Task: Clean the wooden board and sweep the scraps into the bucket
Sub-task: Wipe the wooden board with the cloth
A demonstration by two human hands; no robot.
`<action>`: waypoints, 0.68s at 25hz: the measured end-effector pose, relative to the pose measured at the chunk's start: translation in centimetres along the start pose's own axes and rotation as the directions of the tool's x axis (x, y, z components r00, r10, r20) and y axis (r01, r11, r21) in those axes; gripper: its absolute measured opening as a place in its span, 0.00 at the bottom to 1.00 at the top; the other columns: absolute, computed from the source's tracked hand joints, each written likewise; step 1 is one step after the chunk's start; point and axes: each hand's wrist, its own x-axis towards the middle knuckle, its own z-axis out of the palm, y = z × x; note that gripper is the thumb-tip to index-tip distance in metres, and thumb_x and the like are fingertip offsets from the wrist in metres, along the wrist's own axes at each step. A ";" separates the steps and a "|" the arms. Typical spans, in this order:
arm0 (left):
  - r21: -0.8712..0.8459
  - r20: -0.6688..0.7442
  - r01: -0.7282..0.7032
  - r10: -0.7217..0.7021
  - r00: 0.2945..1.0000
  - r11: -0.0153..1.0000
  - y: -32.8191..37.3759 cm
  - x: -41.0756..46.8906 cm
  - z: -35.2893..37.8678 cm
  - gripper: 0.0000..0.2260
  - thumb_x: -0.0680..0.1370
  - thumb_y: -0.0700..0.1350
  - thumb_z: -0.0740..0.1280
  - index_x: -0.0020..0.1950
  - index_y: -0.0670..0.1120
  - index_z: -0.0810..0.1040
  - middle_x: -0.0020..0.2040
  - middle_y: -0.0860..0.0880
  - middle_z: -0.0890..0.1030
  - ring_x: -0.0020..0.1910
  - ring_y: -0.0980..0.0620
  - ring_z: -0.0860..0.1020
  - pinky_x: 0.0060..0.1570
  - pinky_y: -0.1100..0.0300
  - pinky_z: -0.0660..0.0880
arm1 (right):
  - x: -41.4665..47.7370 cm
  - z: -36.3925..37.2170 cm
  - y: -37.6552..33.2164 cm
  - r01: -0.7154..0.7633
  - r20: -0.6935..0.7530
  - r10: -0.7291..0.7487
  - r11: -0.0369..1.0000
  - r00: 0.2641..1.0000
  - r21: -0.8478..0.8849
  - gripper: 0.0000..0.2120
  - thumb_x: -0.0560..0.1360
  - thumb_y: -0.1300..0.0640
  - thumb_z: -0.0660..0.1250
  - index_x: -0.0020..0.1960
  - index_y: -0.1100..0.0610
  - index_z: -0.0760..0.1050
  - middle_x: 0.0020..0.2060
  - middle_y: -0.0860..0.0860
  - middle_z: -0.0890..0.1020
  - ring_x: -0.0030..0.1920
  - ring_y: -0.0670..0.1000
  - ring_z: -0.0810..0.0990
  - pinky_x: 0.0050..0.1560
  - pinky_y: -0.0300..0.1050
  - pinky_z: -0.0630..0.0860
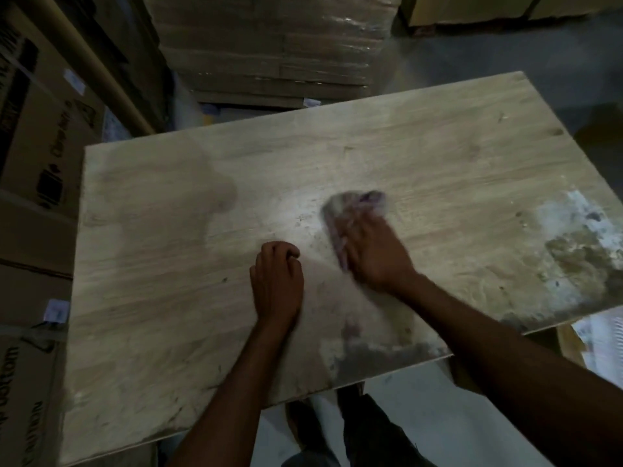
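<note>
One wooden board [438,146] | right hand [377,257] presses cloth [350,205] | left hand [278,278] curled

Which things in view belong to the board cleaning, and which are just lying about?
Job in hand:
wooden board
cloth under the right hand
left hand resting on the board
grimy residue at the board's right edge
(no bucket in view)

Lying about:
cardboard boxes on the left
wrapped stack of cartons beyond the board
cardboard tube
</note>
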 end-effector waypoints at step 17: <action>0.385 -0.141 0.008 0.050 0.989 0.923 3.9 18.5 4.8 0.15 0.75 0.38 0.54 0.58 0.48 0.72 0.54 0.43 0.74 0.51 0.40 0.73 0.49 0.46 0.71 | 19.8 1.1 3.3 -0.184 -0.078 0.187 0.982 0.979 0.042 0.28 0.85 0.45 0.46 0.83 0.50 0.54 0.82 0.59 0.58 0.82 0.61 0.54 0.81 0.60 0.50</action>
